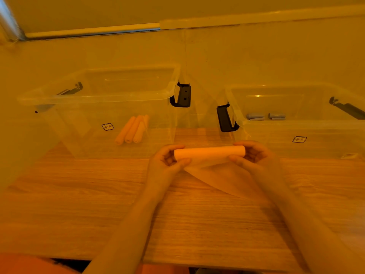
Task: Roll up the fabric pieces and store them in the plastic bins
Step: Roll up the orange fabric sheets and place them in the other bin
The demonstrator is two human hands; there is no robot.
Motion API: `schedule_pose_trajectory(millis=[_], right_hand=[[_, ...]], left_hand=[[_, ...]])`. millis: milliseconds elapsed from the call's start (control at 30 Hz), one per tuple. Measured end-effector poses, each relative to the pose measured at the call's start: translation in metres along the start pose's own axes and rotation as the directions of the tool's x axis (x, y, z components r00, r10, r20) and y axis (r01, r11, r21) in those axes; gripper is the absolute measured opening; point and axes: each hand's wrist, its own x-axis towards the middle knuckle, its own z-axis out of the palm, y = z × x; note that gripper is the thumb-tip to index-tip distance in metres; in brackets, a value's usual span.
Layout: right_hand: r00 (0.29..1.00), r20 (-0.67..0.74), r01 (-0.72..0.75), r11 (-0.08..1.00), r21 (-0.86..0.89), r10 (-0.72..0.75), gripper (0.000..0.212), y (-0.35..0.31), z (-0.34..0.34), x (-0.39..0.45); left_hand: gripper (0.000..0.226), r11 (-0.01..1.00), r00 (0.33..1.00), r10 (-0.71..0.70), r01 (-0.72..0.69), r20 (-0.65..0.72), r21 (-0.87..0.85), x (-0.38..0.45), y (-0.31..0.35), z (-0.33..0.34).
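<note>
**Head view: a fabric roll nearly closed, held at both ends**

Head camera shows the left hand (167,158) and right hand (251,155) each curled round one end of a pale fabric roll (209,152), held just above the desk (98,204) near the middle of its far edge, between the two bins. A loose tail of the cloth (223,178) trails back toward the person, so the rolling looks unfinished. The piece seems light and soft, likely to spring open if released; a grip at both ends with thumbs on the seam should keep it tight.

Count: two clear plastic bins. The left bin (98,95) holds three orange rolls (132,129). The right bin (296,123) holds what look like two bluish rolls (265,116), though the haze makes that uncertain. One roll is in hand.
</note>
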Motion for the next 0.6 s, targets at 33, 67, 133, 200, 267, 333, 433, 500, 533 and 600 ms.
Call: schedule_pose_trajectory(millis=[33,67,133,200,267,333,433,500,533,600], right_hand=[[1.000,-0.003,0.005,1.000,0.000,-0.005,0.038,-0.001,0.000,0.000],[1.000,-0.007,0.010,1.000,0.005,-0.010,0.038,-0.003,-0.001,0.000],[1.000,-0.016,0.024,1.000,0.020,-0.023,0.037,-0.005,-0.001,0.001],[0.999,-0.018,0.030,0.999,0.038,-0.029,0.036,-0.006,-0.001,0.001],[1.000,-0.011,0.019,0.999,0.043,-0.019,0.036,-0.005,0.000,0.002],[1.000,0.004,0.000,0.999,0.040,0.000,0.036,-0.005,-0.001,0.004],[1.000,0.024,-0.001,0.999,0.042,0.000,0.035,-0.015,-0.003,0.008],[0.999,0.032,0.022,0.998,0.056,-0.024,0.035,-0.027,-0.003,0.009],[0.999,0.032,0.041,0.997,0.066,-0.043,0.035,-0.034,-0.004,0.009],[0.997,0.028,0.075,0.995,0.071,-0.078,0.036,-0.049,-0.004,0.008]], left_hand=[[0.037,1.000,1.000,-0.004,0.004,0.002,-0.002,0.000,0.000,0.000],[0.037,1.000,1.000,-0.007,0.007,0.002,-0.004,0.001,0.000,0.000],[0.036,1.000,1.000,-0.004,0.004,-0.001,-0.009,0.002,0.001,0.001],[0.035,1.000,1.000,-0.002,0.002,0.000,-0.004,0.001,0.002,0.002],[0.034,1.000,1.000,-0.002,0.002,-0.001,-0.003,0.001,0.003,0.001],[0.034,1.000,1.000,-0.003,0.003,-0.008,0.007,0.002,0.004,0.002],[0.034,0.999,1.000,0.021,-0.020,-0.023,0.033,0.003,0.013,0.004],[0.033,0.997,0.999,0.053,-0.052,-0.012,0.051,0.003,0.023,0.002],[0.033,0.996,0.998,0.062,-0.062,0.002,0.065,0.002,0.029,0.001],[0.032,0.996,0.998,0.063,-0.064,0.028,0.059,0.001,0.042,-0.001]])
